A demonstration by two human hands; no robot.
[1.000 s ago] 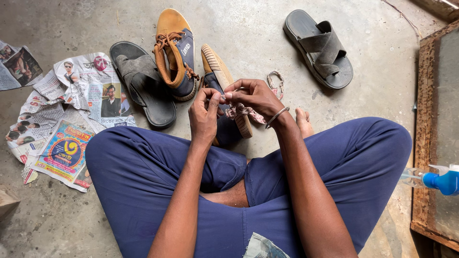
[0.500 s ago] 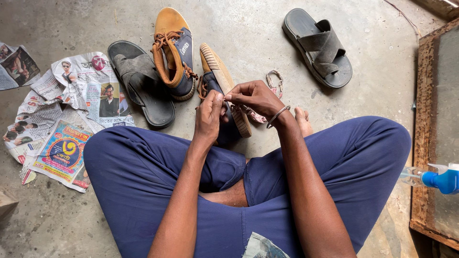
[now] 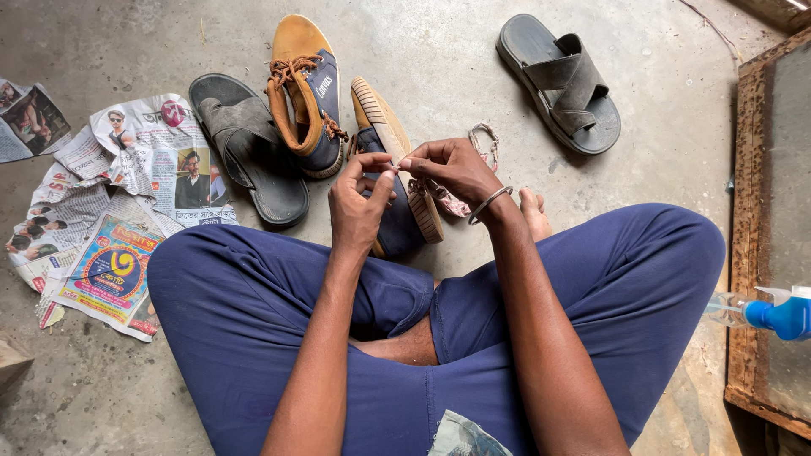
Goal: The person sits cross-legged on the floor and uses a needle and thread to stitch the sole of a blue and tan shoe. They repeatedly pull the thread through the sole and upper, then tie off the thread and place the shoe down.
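I am watching the navy sneaker lying on its side on the concrete floor just beyond the crossed legs, its tan ribbed sole turned to the right so the open upper is facing the hands. A patterned shoelace is trailing from under the right hand across the sole edge toward the far right, where its loose end is curling on the floor. The left hand is hovering over the shoe with thumb and forefinger closing narrowly on the lace tip, and the right hand, wearing a metal bangle at the wrist, is pinching the same spot from the other side; the fingertips are meeting, apparently to steady a fine end, though I cannot tell exactly what sits between them. Just left and farther off, the matching tan high-top sneaker is standing upright, laced. A grey slide sandal is lying left of it, its mate far right. Newspaper sheets are spreading over the floor at left. At the right edge, a blue-capped spray bottle is resting against a rusty metal frame.
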